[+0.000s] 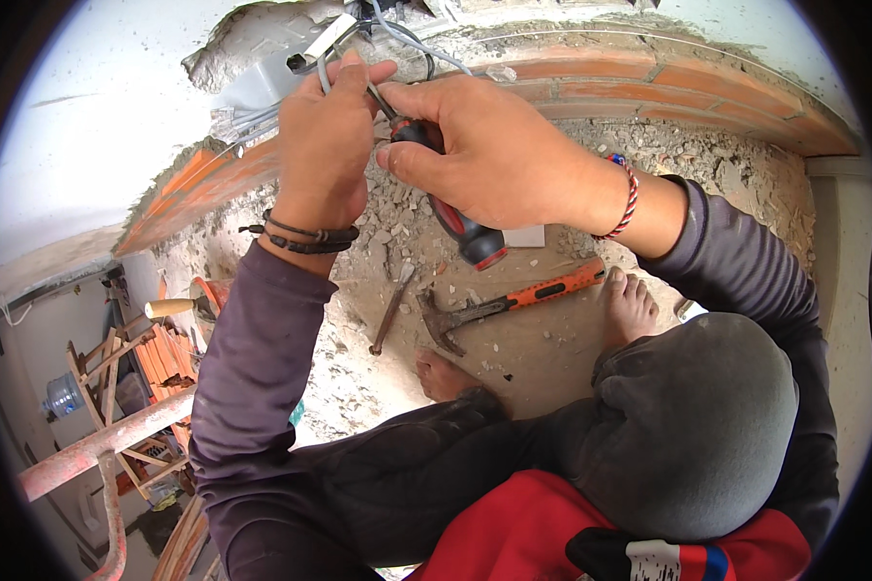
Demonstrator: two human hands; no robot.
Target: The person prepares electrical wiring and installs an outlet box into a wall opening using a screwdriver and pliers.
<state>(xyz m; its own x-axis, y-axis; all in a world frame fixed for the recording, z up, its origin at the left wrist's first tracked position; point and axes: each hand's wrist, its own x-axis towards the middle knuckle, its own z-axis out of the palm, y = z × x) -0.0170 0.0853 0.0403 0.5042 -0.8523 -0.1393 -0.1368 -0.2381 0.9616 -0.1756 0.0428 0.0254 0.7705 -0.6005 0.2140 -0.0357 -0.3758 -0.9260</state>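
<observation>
My right hand (484,145) is closed around a screwdriver (470,237) with a black and red handle, its metal shaft angled up and left. The shaft reaches the fingers of my left hand (325,145), which is pinched on a grey cable (324,76); the exact grip and the screwdriver's tip are hidden. Just beyond, a white strip-shaped piece (329,36) and more grey wires (421,46) show at a broken-out hole (237,48) in the white wall. Clear plastic connectors (225,126) lie left of my left hand.
Between my bare feet lie a claw hammer (513,298) with an orange handle and a metal chisel (392,310). Rubble (397,218) covers the floor along the brick course (669,87). A reddish pipe frame (97,450), stacked bricks (165,363) and a wooden trestle (107,387) stand left.
</observation>
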